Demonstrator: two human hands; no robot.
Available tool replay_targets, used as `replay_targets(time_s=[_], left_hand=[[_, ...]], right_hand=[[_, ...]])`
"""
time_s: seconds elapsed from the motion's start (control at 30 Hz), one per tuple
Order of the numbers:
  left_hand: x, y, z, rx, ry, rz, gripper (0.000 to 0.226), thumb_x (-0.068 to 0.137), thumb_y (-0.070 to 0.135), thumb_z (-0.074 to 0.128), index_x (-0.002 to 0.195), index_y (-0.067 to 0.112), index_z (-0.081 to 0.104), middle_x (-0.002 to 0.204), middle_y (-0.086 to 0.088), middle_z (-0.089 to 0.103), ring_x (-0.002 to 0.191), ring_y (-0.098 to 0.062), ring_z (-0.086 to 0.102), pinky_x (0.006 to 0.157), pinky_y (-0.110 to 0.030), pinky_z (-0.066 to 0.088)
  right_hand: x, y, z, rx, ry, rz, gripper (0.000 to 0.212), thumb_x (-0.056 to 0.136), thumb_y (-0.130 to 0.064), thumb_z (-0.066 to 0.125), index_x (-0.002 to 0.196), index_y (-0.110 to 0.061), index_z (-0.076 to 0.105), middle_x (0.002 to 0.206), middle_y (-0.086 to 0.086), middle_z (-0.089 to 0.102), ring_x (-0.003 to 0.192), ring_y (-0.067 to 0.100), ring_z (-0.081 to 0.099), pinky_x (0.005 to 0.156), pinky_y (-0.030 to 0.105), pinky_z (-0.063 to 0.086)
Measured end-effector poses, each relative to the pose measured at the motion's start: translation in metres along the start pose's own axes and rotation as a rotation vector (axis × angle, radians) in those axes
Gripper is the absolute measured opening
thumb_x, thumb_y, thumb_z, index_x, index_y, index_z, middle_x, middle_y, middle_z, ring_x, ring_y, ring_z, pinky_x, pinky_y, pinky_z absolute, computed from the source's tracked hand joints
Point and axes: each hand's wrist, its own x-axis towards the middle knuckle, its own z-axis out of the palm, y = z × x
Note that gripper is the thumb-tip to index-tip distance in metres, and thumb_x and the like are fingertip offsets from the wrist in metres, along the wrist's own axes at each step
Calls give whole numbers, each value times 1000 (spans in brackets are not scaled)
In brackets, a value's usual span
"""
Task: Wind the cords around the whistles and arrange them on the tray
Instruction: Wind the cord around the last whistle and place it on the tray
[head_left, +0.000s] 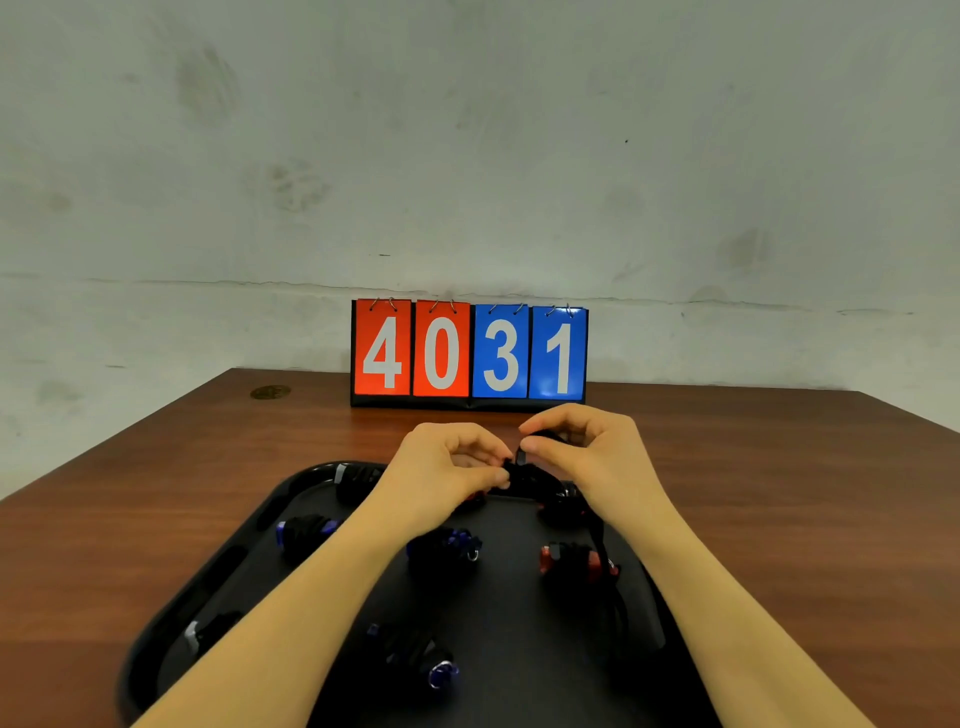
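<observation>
Two bare hands meet above the far edge of the black tray (291, 499), which lies on a brown wooden table (753, 467). Left hand (447, 462): fingers curled, pinching a black cord (524, 475) at its near side. Right hand (582, 447): thumb and forefinger pinched on the same cord bundle, other fingers curled; the whistle inside the bundle cannot be made out. One strand of cord hangs from the hands down toward the tray's right side. Seven wound whistles lie on the tray: one red whistle (576, 564) at the right, blue whistles at left (306, 532), centre (447, 548) and near centre (415, 654), the others dark and indistinct. Beyond the tray, against the wall, stands a flip scoreboard (470, 353) showing 40 in red, 31 in blue.
</observation>
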Motion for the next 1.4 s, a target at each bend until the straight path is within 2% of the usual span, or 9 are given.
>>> replay_targets(time_s=[0.27, 0.37, 0.53, 0.73, 0.8, 0.9, 1.1, 1.3, 1.4], left_hand=[[-3, 5, -2, -148, 14, 68, 20, 75, 3, 71, 85, 19, 70, 81, 4, 72, 79, -6, 69, 76, -16, 53], [-3, 9, -2, -350, 88, 40, 20, 75, -4, 68, 84, 15, 69, 77, -2, 73, 74, -14, 70, 73, -20, 55], [-1, 6, -2, -529, 164, -18, 16, 77, -2, 66, 87, 9, 66, 73, -5, 72, 72, -16, 70, 70, -23, 56], [4, 1, -1, -409, 269, -75, 13, 78, 4, 68, 89, 12, 65, 83, -9, 71, 77, -17, 70, 68, -23, 56], [5, 0, -1, -368, 298, -79, 13, 79, 4, 68, 87, 14, 65, 85, -10, 70, 79, -17, 69, 70, -24, 56], [6, -2, -1, -292, 328, -71, 13, 79, 5, 68, 85, 15, 64, 84, -9, 69, 82, -19, 68, 75, -30, 57], [10, -9, -1, -47, 385, -32, 14, 81, 9, 67, 86, 20, 60, 80, 7, 63, 78, -6, 62, 71, -17, 51], [9, -11, -1, 165, 356, 25, 14, 87, 11, 59, 93, 24, 57, 82, 13, 57, 73, -2, 55, 58, -7, 39], [8, -11, 0, 212, 310, 78, 17, 89, 10, 56, 96, 25, 55, 86, 13, 55, 70, -4, 54, 59, -9, 41]], right_hand=[[1, -4, -7, 229, -40, 128, 7, 76, -8, 71, 79, -13, 72, 71, 1, 71, 66, 9, 66, 60, 17, 51], [2, -3, -5, 232, -33, 124, 10, 78, -7, 69, 77, -15, 74, 77, 4, 73, 75, 16, 67, 67, 24, 54], [0, 0, 3, 140, -91, 76, 11, 78, -8, 70, 84, -16, 74, 80, -1, 74, 81, 11, 68, 72, 20, 53], [-4, -2, 6, 7, -188, 6, 9, 82, -17, 66, 80, -22, 74, 74, -3, 72, 75, 6, 66, 76, 18, 51], [-4, -4, 6, -4, -222, 20, 10, 83, -19, 66, 78, -17, 74, 70, -4, 70, 66, 0, 61, 76, 18, 48], [-5, -7, 4, 12, -274, 46, 14, 83, -17, 66, 77, -7, 73, 66, -9, 68, 68, -7, 60, 91, 27, 46], [-7, -14, 1, 59, -298, 4, 10, 82, -16, 66, 77, -19, 73, 72, 1, 70, 82, 7, 66, 83, 18, 44], [-6, -4, 8, -262, -46, -202, 9, 88, -14, 59, 90, -18, 67, 90, -8, 66, 85, 0, 58, 76, 7, 43], [-3, 2, 11, -365, -19, -296, 11, 92, -14, 53, 97, -17, 62, 104, -7, 63, 97, 2, 57, 86, 16, 48]])
